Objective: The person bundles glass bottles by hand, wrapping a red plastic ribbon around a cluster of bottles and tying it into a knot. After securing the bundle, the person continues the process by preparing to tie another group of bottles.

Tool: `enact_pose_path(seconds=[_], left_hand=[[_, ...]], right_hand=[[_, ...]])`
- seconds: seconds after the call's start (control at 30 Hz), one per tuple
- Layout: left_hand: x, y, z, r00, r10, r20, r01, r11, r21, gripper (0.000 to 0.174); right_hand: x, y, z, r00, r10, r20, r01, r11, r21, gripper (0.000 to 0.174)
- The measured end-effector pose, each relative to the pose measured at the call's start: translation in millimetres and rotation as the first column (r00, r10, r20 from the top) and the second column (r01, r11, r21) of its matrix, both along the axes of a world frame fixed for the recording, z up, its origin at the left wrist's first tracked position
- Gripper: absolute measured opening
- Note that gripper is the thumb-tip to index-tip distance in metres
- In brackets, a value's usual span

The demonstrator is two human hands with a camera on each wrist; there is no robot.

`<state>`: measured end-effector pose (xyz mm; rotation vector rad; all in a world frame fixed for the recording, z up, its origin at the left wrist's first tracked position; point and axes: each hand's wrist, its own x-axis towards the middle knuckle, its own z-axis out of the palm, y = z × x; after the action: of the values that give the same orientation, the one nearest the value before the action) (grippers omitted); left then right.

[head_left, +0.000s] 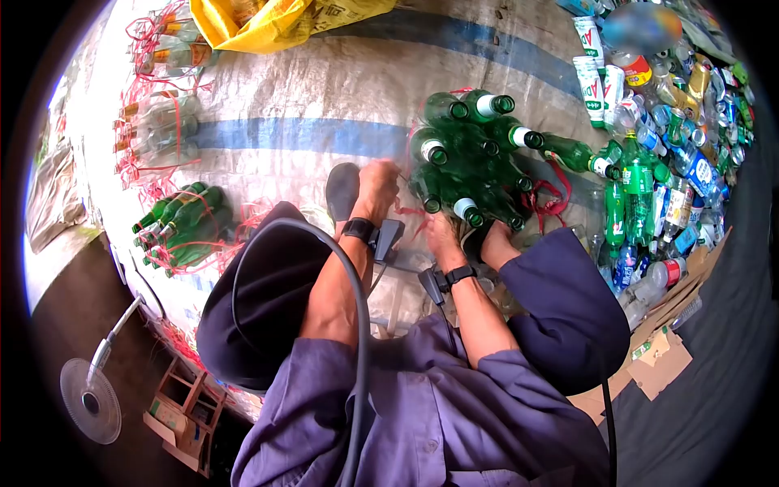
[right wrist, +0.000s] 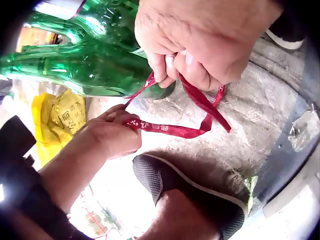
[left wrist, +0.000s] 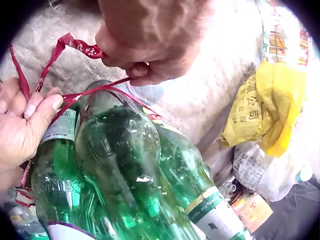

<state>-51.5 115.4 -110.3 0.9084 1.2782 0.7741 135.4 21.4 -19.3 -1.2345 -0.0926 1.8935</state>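
A cluster of green glass bottles (head_left: pixel 464 150) stands between the person's feet, necks toward the camera. Red printed ribbon (right wrist: pixel 176 131) loops across the bottles' side, with one strand stretched taut over the glass (left wrist: pixel 122 135) in the left wrist view. The left hand (head_left: pixel 376 191), at the left side of the cluster, pinches one part of the ribbon. Close to the bottles' near side, the right hand (head_left: pixel 442 240) grips another part between thumb and curled fingers. A loose ribbon end hangs beneath the right hand in the right wrist view. More red ribbon (head_left: pixel 554 203) lies at the cluster's right.
Tied bundles of clear bottles (head_left: pixel 158 130) and green bottles (head_left: pixel 185 227) lie on the left. One green bottle (head_left: pixel 572 152) lies right of the cluster, near a heap of cans and plastic bottles (head_left: pixel 673 154). A yellow sack (head_left: pixel 268 20) is ahead. Dark shoes (right wrist: pixel 200 195) flank the work.
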Motion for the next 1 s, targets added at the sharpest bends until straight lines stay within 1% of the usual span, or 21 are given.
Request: enact_pose_path(seconds=[0.03, 0.07, 0.17, 0.23, 0.33, 0.4, 0.47, 0.53, 0.6, 0.63, 0.67, 0.7, 0.73, 0.77, 0.8, 0.83, 0.87, 0.9, 0.93, 0.97, 1.0], left_hand=[[0.4, 1.2, 3.2, 1.0, -0.015, -0.004, 0.015, 1.0, 0.003, 0.008], [-1.2, 2.0, 0.3, 1.0, -0.029, -0.01, 0.029, 1.0, 0.009, 0.009], [-4.3, 2.5, -0.6, 0.997, -0.014, 0.075, 0.011, 0.999, 0.039, 0.009], [-4.8, 0.4, 5.6, 0.998, -0.065, 0.018, 0.063, 0.996, 0.058, 0.01], [-0.3, -2.2, 18.2, 0.997, -0.071, -0.018, 0.073, 0.985, 0.157, 0.011], [-3.5, -5.7, 12.2, 0.996, -0.015, 0.085, 0.011, 0.999, 0.05, 0.013], [-3.4, -8.9, 9.7, 0.997, 0.012, 0.078, -0.014, 1.0, 0.019, 0.014], [-3.6, -7.4, 7.5, 0.997, 0.038, 0.07, -0.038, 0.999, -0.008, 0.014], [-2.5, -2.6, 21.0, 0.999, -0.017, 0.043, 0.01, 0.989, 0.145, 0.014], [0.8, 0.9, 34.2, 0.999, -0.015, 0.04, 0.009, 0.99, 0.142, 0.014], [12.5, 15.9, 81.2, 0.917, 0.322, 0.234, -0.237, 0.914, -0.329, 0.013], [18.8, 23.0, 107.6, 0.712, 0.663, 0.232, -0.302, 0.587, -0.751, 0.013], [12.3, 14.6, 88.9, 0.714, 0.662, 0.229, -0.3, 0.585, -0.754, 0.013], [2.0, 2.9, 53.1, 0.897, 0.389, 0.209, -0.239, 0.825, -0.512, 0.012], [2.0, 5.4, 52.6, 0.991, 0.099, 0.088, -0.075, 0.968, -0.237, 0.012], [5.6, 6.1, 52.4, 0.991, 0.098, 0.092, -0.074, 0.969, -0.234, 0.012], [16.1, 19.6, 89.1, 0.968, 0.222, 0.116, -0.159, 0.904, -0.397, 0.012], [21.4, 25.9, 107.0, 0.932, 0.344, 0.116, -0.228, 0.803, -0.551, 0.012], [15.7, 19.6, 82.3, 0.932, 0.343, 0.116, -0.227, 0.803, -0.551, 0.012], [3.1, 5.7, 31.6, 0.974, 0.185, 0.131, -0.14, 0.946, -0.291, 0.011], [-4.5, -2.2, 3.5, 0.995, 0.025, 0.098, -0.024, 1.0, -0.01, 0.011]], right_hand=[[4.0, -3.2, -2.9, 0.993, 0.1, 0.054, -0.107, 0.984, 0.143, 0.023], [5.4, -0.6, -1.0, 0.993, 0.102, 0.054, -0.109, 0.983, 0.147, 0.023], [7.2, 9.4, 4.9, 0.998, -0.024, -0.059, 0.014, 0.986, -0.168, 0.015], [9.8, 13.1, 8.8, 0.987, -0.124, -0.105, 0.075, 0.92, -0.385, 0.012], [7.4, 17.6, 7.6, 0.992, -0.12, -0.044, 0.096, 0.927, -0.362, 0.011], [8.3, 14.0, -5.1, 0.991, -0.128, -0.029, 0.111, 0.936, -0.335, 0.012], [6.9, 15.7, -12.3, 0.988, -0.117, -0.101, 0.08, 0.945, -0.316, 0.01], [6.9, 16.2, -12.1, 0.989, -0.129, -0.071, 0.1, 0.944, -0.316, 0.009], [9.6, 13.5, -8.4, 0.989, -0.141, -0.041, 0.12, 0.94, -0.321, 0.009], [14.8, 12.4, -8.0, 0.999, -0.023, 0.038, 0.033, 0.952, -0.304, 0.003], [16.4, 10.6, -8.9, 0.989, 0.095, 0.117, -0.057, 0.954, -0.295, 0.004], [14.3, 8.9, -10.2, 0.989, 0.096, 0.113, -0.058, 0.953, -0.299, 0.004], [12.8, 8.4, -10.8, 0.992, 0.049, 0.119, -0.013, 0.957, -0.289, 0.004], [12.8, 11.0, -11.2, 0.992, 0.003, 0.126, 0.032, 0.961, -0.276, 0.005], [13.9, 13.4, -12.1, 0.99, -0.043, 0.135, 0.077, 0.963, -0.26, 0.006], [14.7, 15.8, -12.6, 0.989, -0.044, 0.138, 0.079, 0.963, -0.256, 0.006], [15.0, 16.4, -15.3, 0.996, 0.03, 0.082, -0.007, 0.963, -0.268, 0.003], [14.1, 16.7, -16.7, 0.994, 0.103, 0.024, -0.093, 0.957, -0.276, 0.01], [12.5, 15.7, -17.8, 0.984, 0.176, -0.035, -0.179, 0.943, -0.281, 0.018], [8.9, 17.6, -0.5, 0.984, 0.176, -0.036, -0.179, 0.943, -0.281, 0.018], [4.4, 22.5, 32.1, 0.982, 0.185, 0.031, -0.179, 0.974, -0.139, 0.024]])
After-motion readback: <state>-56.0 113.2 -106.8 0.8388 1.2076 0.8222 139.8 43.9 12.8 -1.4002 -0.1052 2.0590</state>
